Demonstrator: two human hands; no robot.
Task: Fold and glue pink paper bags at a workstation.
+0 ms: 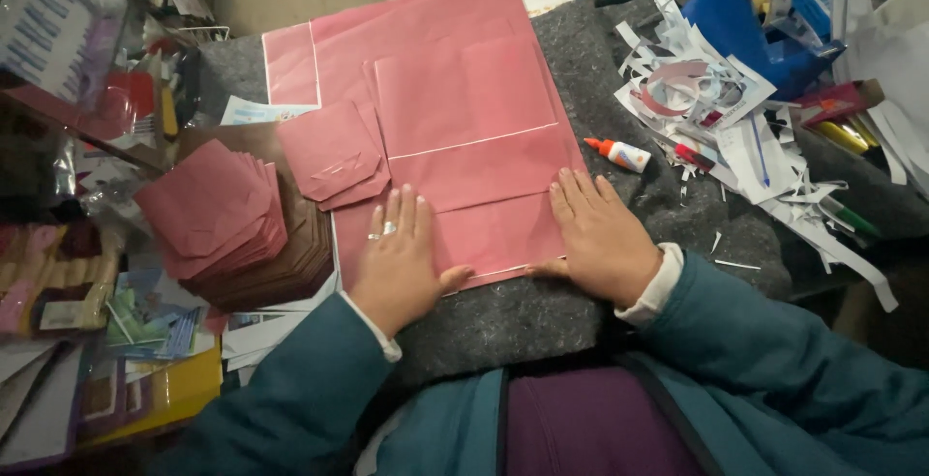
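A large pink paper sheet (pixel 455 137), folded over on itself, lies on the grey felt mat (pixel 542 321). The left hand (pixel 397 258) and right hand (pixel 600 239) press flat on its near edge, fingers straight and together, apparently to hold the fold down. A stack of folded pink paper pieces (pixel 218 210) sits to the left, and a small white glue bottle (pixel 619 154) to the right.

The pink sheet (pixel 464 147) lies flat, spread out under both sets of fingers. It is a large, matte, dusty-pink paper, folded over itself so that lighter panels overlap in its middle and thin white edge lines show across it. Its near edge runs between the two thumbs; the left fingers (pixel 402 215) press its near left part, the right fingers (pixel 578 195) its near right corner. The rest stretches away beyond the fingertips
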